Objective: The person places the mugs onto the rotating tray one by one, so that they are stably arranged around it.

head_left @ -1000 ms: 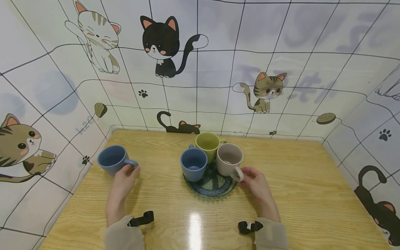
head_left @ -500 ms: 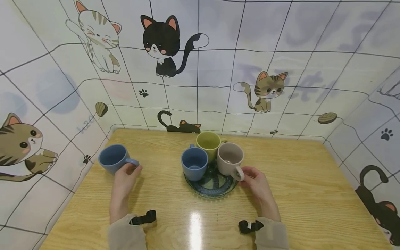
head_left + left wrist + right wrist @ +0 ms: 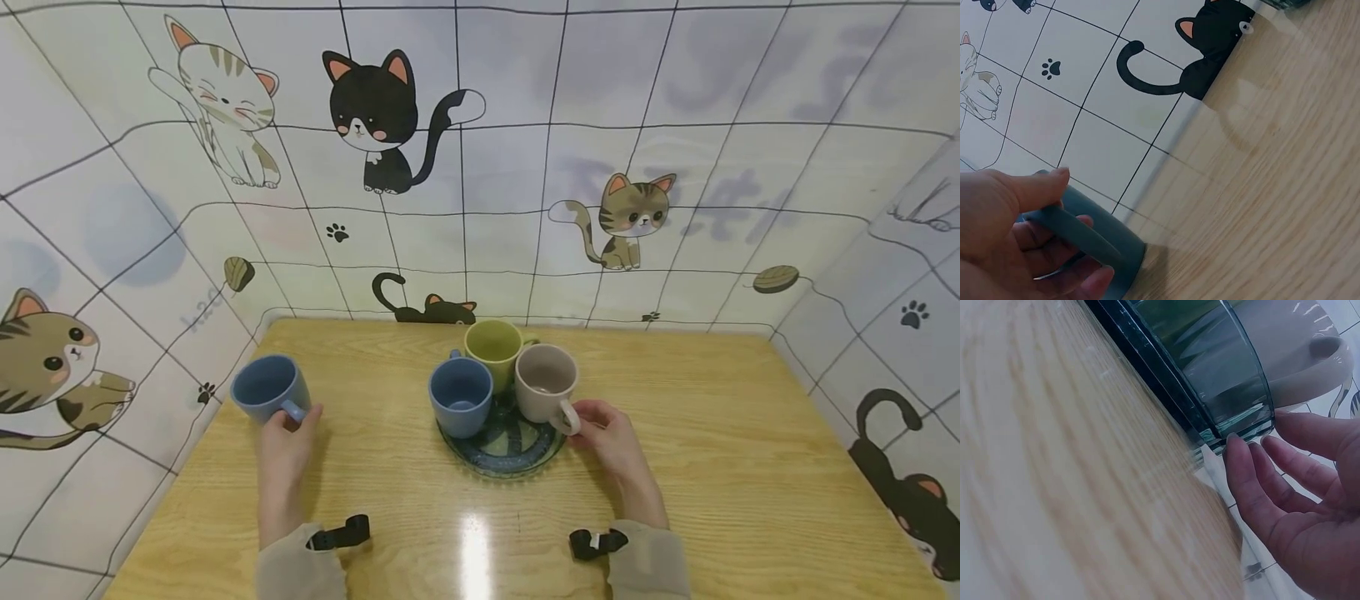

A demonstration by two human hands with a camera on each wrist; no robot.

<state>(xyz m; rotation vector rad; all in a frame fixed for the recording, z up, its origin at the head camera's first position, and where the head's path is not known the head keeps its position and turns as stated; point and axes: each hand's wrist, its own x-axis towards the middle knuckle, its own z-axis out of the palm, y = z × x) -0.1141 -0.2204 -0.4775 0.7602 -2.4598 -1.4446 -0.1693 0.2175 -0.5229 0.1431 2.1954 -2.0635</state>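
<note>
At the table's left, my left hand [image 3: 288,442] grips a blue mug [image 3: 258,387] by its handle. The left wrist view shows the thumb over the handle [image 3: 1079,234] and fingers curled behind it. Near the middle stands a round, dark-patterned glass tray [image 3: 502,460]. On it are a second blue mug [image 3: 461,400], a yellow-green mug [image 3: 492,346] and a pinkish-beige mug [image 3: 546,379], all upright. My right hand [image 3: 611,437] pinches the right edge of the tray [image 3: 1235,419], thumb at the upper rim and fingertips at the lower edge, beside the beige mug's handle [image 3: 1329,365].
The wooden table [image 3: 720,450] meets a cat-patterned wall covering [image 3: 517,167] at the back and along both sides. A black strap [image 3: 341,533] circles the left sleeve, and another strap [image 3: 596,544] is on the right one.
The left hand has turned the blue mug slightly, so its handle points more toward me. The right hand keeps its place at the tray. The head view has shifted a little.
</note>
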